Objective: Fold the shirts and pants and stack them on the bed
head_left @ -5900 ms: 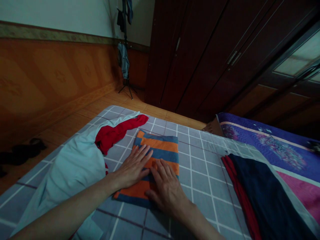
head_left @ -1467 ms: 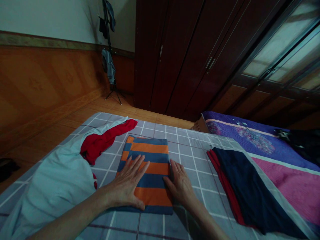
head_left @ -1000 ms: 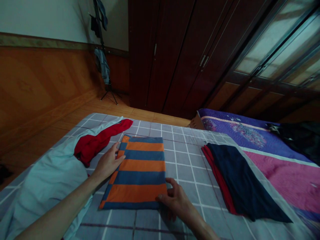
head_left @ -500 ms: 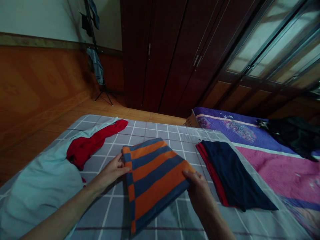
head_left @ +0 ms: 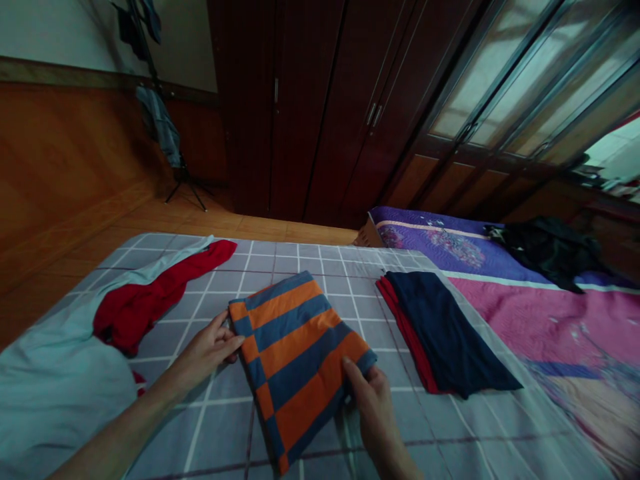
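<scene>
One striped cloth [head_left: 297,367] spans left hand [head_left: 205,353], right hand [head_left: 373,413].

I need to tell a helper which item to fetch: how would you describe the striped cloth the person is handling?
Below the dark wardrobe lies a grey checked bedcover. On it, between a red cloth and a folded navy garment, is the folded cloth, held by the left hand and right hand. Only it has orange and blue bands.
</scene>
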The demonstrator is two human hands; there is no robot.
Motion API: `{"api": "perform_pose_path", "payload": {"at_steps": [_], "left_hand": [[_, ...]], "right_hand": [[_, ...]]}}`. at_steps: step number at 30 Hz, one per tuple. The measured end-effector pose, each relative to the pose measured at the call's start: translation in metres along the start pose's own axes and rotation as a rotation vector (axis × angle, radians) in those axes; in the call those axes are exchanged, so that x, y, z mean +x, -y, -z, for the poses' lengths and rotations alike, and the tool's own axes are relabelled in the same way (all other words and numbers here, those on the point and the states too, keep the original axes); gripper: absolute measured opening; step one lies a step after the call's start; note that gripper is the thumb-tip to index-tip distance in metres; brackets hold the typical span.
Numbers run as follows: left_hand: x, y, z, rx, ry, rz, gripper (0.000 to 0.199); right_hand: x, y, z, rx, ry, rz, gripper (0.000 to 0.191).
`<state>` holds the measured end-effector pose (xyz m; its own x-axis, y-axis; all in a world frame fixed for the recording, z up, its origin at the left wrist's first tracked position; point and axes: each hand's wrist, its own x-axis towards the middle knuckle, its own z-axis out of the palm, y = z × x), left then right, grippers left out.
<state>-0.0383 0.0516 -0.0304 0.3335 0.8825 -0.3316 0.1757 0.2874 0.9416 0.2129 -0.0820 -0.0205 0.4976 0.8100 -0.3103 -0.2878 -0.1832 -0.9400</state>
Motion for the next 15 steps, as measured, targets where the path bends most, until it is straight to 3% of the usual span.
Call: {"api": "perform_pose_path", "payload": {"at_steps": [4, 10, 15], "left_hand": [[0.001, 0.003, 0.001, 0.013, 0.021, 0.006, 0.088], [0.002, 0.002, -0.001, 0.034, 0.061, -0.028, 0.076], [0.003, 0.004, -0.001, 0.039, 0.043, -0.032, 0.077]], "right_hand": [[-0.003, -0.005, 0.002, 0.128, -0.041, -0.096, 0.047], [-0.024, -0.023, -0.011, -0.149, 0.037, -0.356, 0.048], [-0.025, -0.026, -0.032, -0.112, 0.072, -0.018, 0.034]]}}
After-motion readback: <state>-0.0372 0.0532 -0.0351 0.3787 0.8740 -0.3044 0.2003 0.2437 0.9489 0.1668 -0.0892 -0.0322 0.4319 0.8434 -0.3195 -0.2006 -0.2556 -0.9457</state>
